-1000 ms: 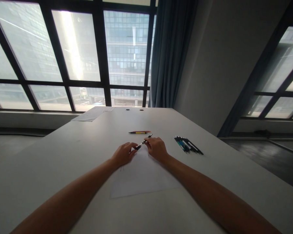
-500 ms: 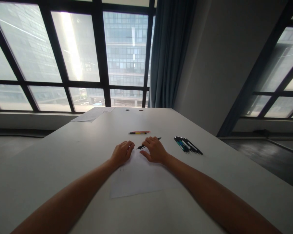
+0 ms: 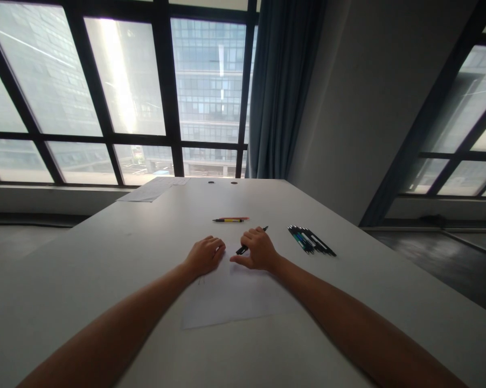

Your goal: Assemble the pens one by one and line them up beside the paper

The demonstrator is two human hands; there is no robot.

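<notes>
My right hand (image 3: 259, 249) holds a black pen (image 3: 243, 249) over the top edge of a white sheet of paper (image 3: 235, 293); the pen's ends stick out on both sides of the fingers. My left hand (image 3: 205, 254) rests on the paper's upper left corner with the fingers curled, nothing in it, just left of the pen's tip. Both forearms lie across the white table (image 3: 105, 253).
Two pens, one red and one yellow-black (image 3: 230, 219), lie just beyond my hands. A row of several dark and teal pens (image 3: 311, 240) lies to the right. Sheets of paper (image 3: 154, 188) sit at the far left edge, near the windows.
My left hand let go of the pen and settled on the paper. My right hand kept the pen, turned it and drew it slightly nearer, down to the sheet.
</notes>
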